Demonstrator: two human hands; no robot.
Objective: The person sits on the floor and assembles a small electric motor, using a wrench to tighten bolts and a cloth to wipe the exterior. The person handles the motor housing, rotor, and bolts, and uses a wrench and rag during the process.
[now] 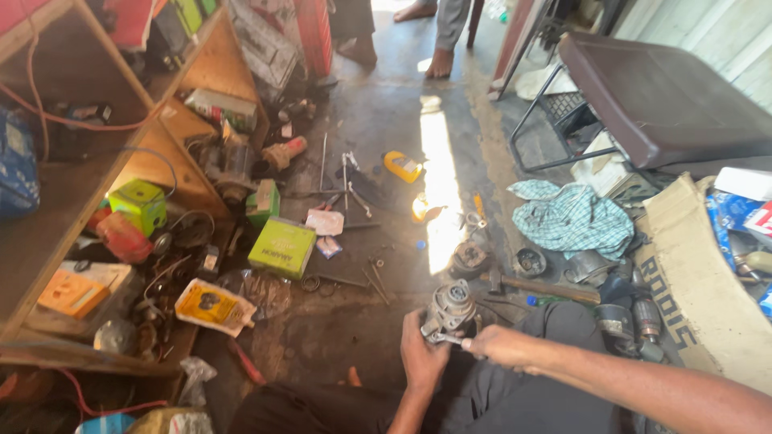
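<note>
- The person sits on the workshop floor [362, 321], holding a round grey motor housing [450, 309] just above the lap.
- The left hand [420, 354] grips the housing from below, fingers wrapped around it.
- The right hand [494, 345] is closed on a thin metal tool [447, 339], its tip at the housing's base.
- It looks like a fastener or part is being worked; a steady grip seems needed.
- Beyond the housing lie a hammer [535, 287] and a checked cloth [572, 219].

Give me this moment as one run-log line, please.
left hand: grips metal motor part | right hand: holds small tool against it | nearby: hammer, checked cloth
</note>
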